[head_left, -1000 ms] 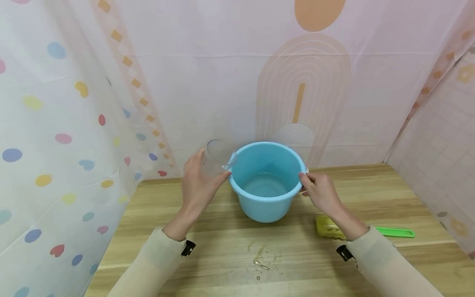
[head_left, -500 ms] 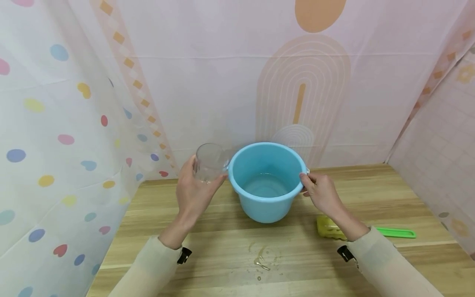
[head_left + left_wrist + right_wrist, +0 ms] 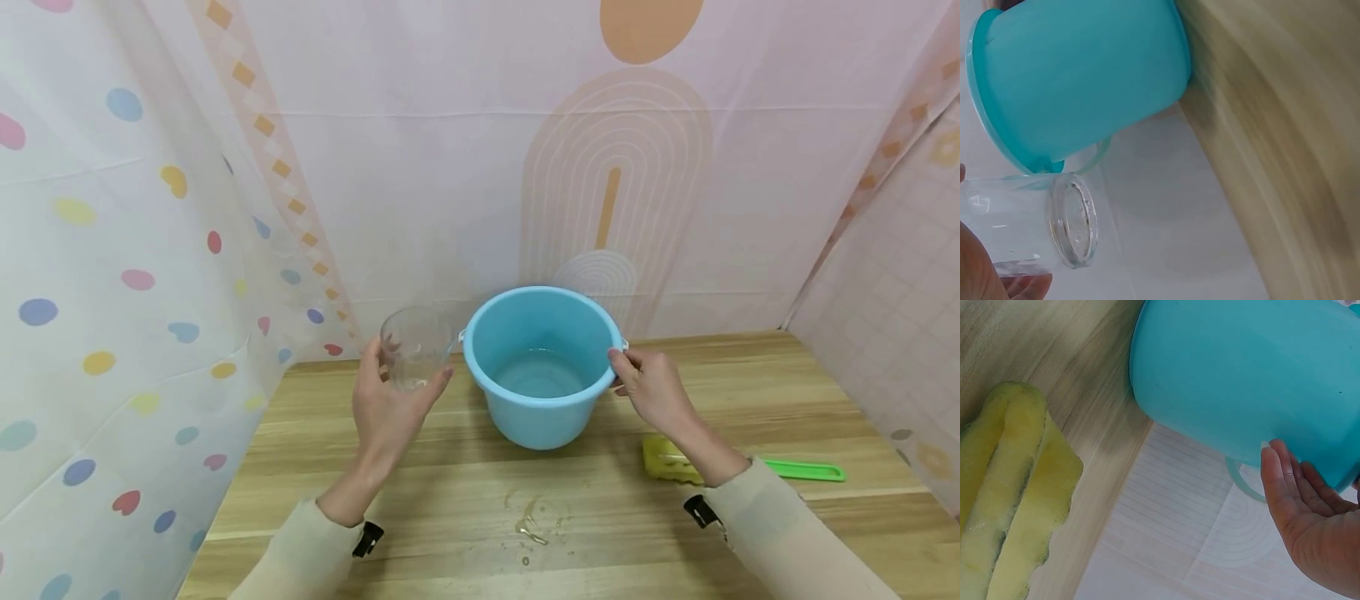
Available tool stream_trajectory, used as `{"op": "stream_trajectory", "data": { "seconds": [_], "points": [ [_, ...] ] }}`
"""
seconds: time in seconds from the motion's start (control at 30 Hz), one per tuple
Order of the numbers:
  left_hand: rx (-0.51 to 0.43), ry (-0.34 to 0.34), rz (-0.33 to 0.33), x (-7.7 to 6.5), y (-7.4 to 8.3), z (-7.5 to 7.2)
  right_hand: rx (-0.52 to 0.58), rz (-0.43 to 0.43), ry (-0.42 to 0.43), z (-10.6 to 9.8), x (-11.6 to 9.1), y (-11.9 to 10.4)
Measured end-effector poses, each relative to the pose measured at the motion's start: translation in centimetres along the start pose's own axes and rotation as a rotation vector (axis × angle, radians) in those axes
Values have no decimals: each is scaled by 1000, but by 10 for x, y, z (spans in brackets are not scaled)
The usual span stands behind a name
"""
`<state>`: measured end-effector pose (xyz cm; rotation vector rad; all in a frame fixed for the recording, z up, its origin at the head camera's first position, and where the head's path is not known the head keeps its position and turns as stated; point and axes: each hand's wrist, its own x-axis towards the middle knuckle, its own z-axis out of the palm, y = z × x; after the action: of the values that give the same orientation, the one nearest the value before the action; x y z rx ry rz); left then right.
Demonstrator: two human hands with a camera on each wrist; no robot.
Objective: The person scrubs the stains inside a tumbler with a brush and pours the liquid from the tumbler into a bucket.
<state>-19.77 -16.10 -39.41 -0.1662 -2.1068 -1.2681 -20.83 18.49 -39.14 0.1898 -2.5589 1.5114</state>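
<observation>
My left hand (image 3: 386,417) grips a clear drinking glass (image 3: 416,350) upright, thumb on one side and fingers round the other. In the left wrist view the glass (image 3: 1016,219) shows a thick base, held above the table and just left of the bucket. The light blue bucket (image 3: 542,421) stands on the table with some water in its bottom. My right hand (image 3: 652,387) pinches the bucket's right rim, thumb on top; in the right wrist view its fingers (image 3: 1291,481) lie under the rim against the outer wall.
A yellow sponge brush (image 3: 667,460) with a green handle (image 3: 806,471) lies on the wooden table (image 3: 420,508) under my right forearm. A small puddle (image 3: 531,529) and drops wet the table in front of the bucket. Patterned curtains (image 3: 420,167) hang behind and at both sides.
The glass was tilted at the bucket's left rim; my left hand has turned it upright and drawn it left and lower. My right hand stays on the rim.
</observation>
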Motion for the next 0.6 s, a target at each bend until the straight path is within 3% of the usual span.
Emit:
{"op": "stream_trajectory", "data": {
  "seconds": [0.6],
  "points": [
    [-36, -2, 16, -30, -8, 7, 7, 7, 0, -3, -2, -4]
  ]
}}
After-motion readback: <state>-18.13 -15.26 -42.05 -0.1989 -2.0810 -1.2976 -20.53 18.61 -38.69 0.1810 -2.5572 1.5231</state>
